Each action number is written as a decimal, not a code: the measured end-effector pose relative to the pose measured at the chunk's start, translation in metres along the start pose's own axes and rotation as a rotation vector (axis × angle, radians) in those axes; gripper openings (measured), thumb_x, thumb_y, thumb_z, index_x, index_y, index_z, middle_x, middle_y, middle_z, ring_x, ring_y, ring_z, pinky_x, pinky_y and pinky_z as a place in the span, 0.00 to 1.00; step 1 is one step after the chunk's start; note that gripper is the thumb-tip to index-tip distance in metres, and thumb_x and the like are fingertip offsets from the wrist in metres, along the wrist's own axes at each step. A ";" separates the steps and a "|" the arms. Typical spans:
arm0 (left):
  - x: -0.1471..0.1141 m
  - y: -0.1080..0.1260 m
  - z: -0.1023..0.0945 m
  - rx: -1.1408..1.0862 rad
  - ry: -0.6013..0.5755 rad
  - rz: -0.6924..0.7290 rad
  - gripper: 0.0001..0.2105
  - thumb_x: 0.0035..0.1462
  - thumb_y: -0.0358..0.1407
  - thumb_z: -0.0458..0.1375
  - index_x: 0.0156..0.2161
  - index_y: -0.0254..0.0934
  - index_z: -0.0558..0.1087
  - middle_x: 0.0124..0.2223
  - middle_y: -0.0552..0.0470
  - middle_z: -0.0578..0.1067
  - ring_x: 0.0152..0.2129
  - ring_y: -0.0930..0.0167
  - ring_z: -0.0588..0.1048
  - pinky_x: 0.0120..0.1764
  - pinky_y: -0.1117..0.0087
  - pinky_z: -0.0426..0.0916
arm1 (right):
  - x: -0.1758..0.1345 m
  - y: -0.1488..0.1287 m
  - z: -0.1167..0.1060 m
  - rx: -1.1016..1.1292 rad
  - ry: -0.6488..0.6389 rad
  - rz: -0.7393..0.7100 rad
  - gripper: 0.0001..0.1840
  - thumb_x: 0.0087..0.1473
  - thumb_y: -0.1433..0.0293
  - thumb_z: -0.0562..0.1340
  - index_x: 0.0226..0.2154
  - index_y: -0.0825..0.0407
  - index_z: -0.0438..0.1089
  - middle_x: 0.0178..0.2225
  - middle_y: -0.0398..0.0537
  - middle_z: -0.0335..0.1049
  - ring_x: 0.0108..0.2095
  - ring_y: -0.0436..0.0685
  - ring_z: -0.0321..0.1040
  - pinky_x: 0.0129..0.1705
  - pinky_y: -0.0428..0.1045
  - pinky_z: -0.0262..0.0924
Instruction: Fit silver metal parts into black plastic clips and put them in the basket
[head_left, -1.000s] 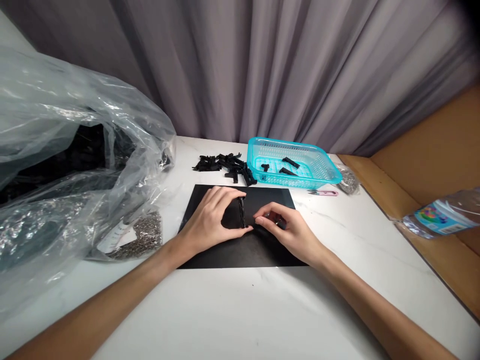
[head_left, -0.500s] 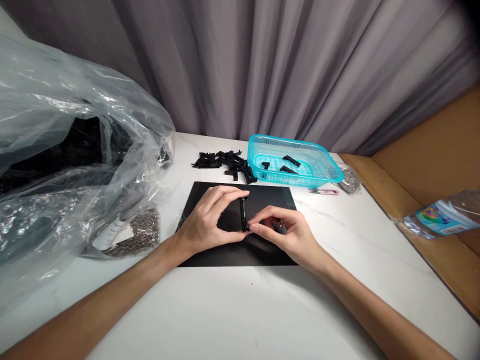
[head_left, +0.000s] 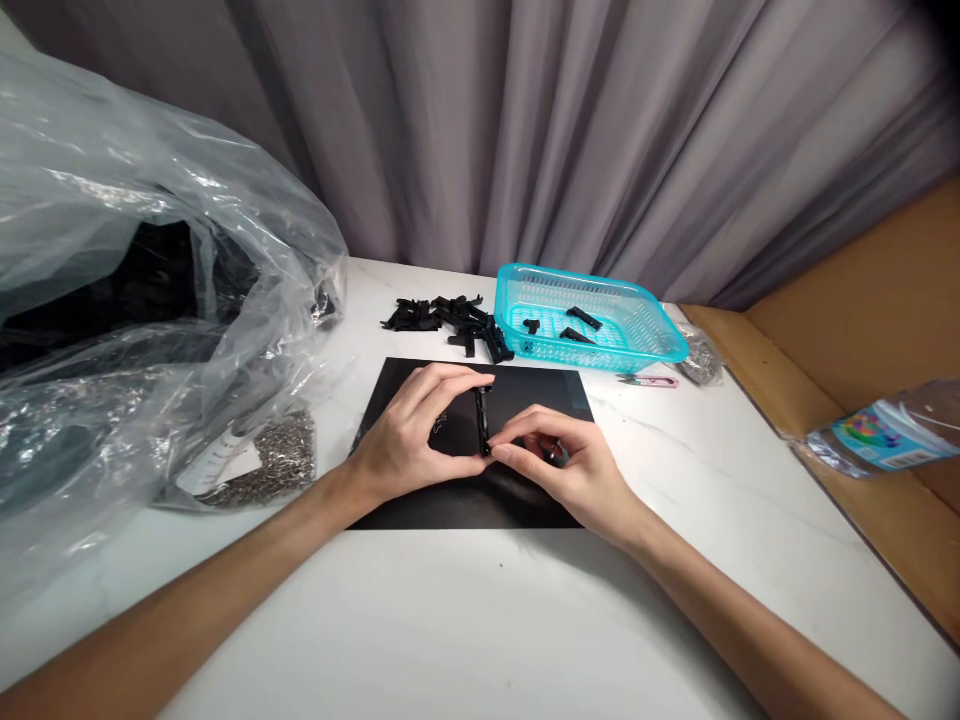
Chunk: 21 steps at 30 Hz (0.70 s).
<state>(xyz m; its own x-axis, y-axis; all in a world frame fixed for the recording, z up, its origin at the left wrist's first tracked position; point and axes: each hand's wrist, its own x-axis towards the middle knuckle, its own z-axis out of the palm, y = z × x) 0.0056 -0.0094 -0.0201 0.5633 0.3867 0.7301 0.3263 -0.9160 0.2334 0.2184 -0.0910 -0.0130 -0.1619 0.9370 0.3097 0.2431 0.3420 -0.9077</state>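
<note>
My left hand (head_left: pixel 401 425) grips a narrow black plastic part (head_left: pixel 481 420) by its two ends, fingertips at the top and thumb at the bottom. The part stands nearly upright over a black mat (head_left: pixel 525 505). My right hand (head_left: pixel 574 460) is closed in a pinch at the part's lower end. Whatever is between those fingertips is too small to make out. A small dark, shiny thing shows under the curled right fingers, its kind unclear. Several tiny shiny metal pieces (head_left: pixel 441 420) lie on the mat behind my left hand.
Behind the mat lies a pile of black plastic parts (head_left: pixel 450 318). A blue basket (head_left: pixel 637 350) holds several more. Pink thread snips (head_left: pixel 654 381) and a bag of metal pieces (head_left: pixel 699 355) are beside it. Large plastic bags (head_left: pixel 285 210) fill the left; a cardboard box (head_left: pixel 862 280) stands right.
Both hands and the black part have shifted slightly left and up in the picture. The grip looks the same. Less of the dark thing under my right fingers shows now.
</note>
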 end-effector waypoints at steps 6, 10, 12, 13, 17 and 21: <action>0.000 0.001 0.000 -0.001 -0.035 0.025 0.31 0.51 0.32 0.71 0.60 0.38 0.68 0.53 0.42 0.75 0.50 0.59 0.77 0.55 0.56 0.74 | 0.002 0.001 -0.005 -0.035 -0.081 -0.012 0.04 0.62 0.67 0.68 0.37 0.48 0.81 0.38 0.46 0.76 0.35 0.52 0.68 0.35 0.49 0.60; 0.000 0.000 0.000 -0.009 -0.041 0.042 0.32 0.51 0.32 0.71 0.61 0.38 0.67 0.53 0.42 0.75 0.50 0.59 0.77 0.55 0.56 0.74 | 0.002 0.002 -0.011 -0.063 -0.167 -0.026 0.04 0.64 0.67 0.67 0.39 0.48 0.80 0.39 0.46 0.76 0.39 0.54 0.71 0.37 0.49 0.62; 0.000 0.000 0.001 -0.009 -0.058 0.056 0.32 0.52 0.32 0.71 0.61 0.38 0.67 0.53 0.43 0.76 0.50 0.59 0.77 0.55 0.57 0.74 | 0.001 0.002 -0.013 -0.086 -0.206 -0.032 0.05 0.65 0.67 0.66 0.38 0.48 0.79 0.40 0.46 0.75 0.40 0.54 0.71 0.37 0.50 0.62; 0.000 0.000 0.001 -0.008 -0.065 0.060 0.31 0.52 0.32 0.71 0.60 0.38 0.67 0.53 0.43 0.76 0.50 0.59 0.77 0.55 0.57 0.74 | 0.001 0.002 -0.013 -0.106 -0.213 -0.033 0.05 0.65 0.67 0.66 0.38 0.48 0.79 0.40 0.46 0.75 0.39 0.54 0.71 0.37 0.50 0.62; 0.000 0.000 0.002 -0.012 -0.070 0.050 0.30 0.52 0.30 0.70 0.59 0.37 0.69 0.52 0.43 0.76 0.50 0.59 0.77 0.55 0.57 0.74 | 0.001 0.002 -0.013 -0.176 -0.207 -0.039 0.04 0.65 0.68 0.66 0.39 0.48 0.79 0.40 0.46 0.75 0.38 0.53 0.70 0.36 0.49 0.62; 0.000 0.000 0.002 -0.013 -0.072 0.042 0.29 0.51 0.30 0.71 0.59 0.35 0.70 0.52 0.42 0.76 0.50 0.59 0.77 0.55 0.58 0.74 | 0.002 0.000 -0.013 -0.178 -0.218 -0.053 0.05 0.66 0.68 0.65 0.39 0.48 0.79 0.40 0.46 0.76 0.40 0.54 0.70 0.39 0.49 0.63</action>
<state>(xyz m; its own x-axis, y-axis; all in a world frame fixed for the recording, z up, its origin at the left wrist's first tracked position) 0.0072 -0.0093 -0.0207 0.6296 0.3538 0.6917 0.2917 -0.9328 0.2117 0.2304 -0.0878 -0.0083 -0.3759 0.8866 0.2697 0.3896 0.4152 -0.8221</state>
